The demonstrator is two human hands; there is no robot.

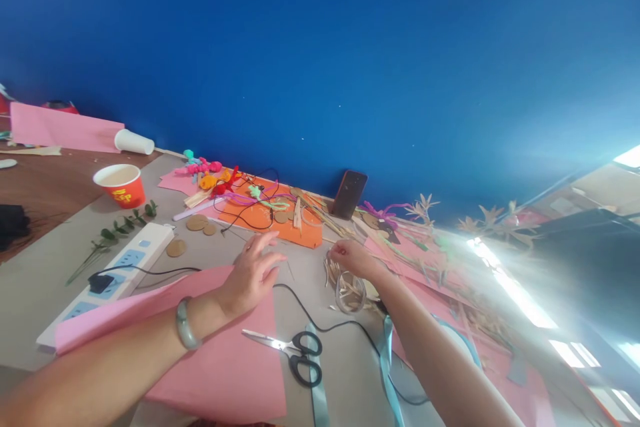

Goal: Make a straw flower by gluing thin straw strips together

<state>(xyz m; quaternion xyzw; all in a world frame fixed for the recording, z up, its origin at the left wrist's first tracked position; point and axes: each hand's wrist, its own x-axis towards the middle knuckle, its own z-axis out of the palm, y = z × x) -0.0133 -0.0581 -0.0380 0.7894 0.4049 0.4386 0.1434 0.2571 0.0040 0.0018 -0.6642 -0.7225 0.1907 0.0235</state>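
Note:
My left hand (253, 273) hovers over the far edge of a pink paper sheet (220, 353), fingers spread and holding nothing; a pale jade bangle (184, 323) circles that wrist. My right hand (350, 257) is pinched shut above a heap of thin straw strips (333, 273), and what sits between its fingertips is too small to name. A clear glass jar (350, 292) with straw pieces stands just under that wrist. Black-handled scissors (293, 350) lie between my forearms on the grey table.
An orange sheet (270, 217) with pipe cleaners, cord and wooden discs lies ahead. A phone (350, 193) leans on the blue wall. A white power strip (113, 273), a red paper cup (121, 185), green sprigs (115, 230) sit left; blue ribbon (387, 360), pink paper and dried stems right.

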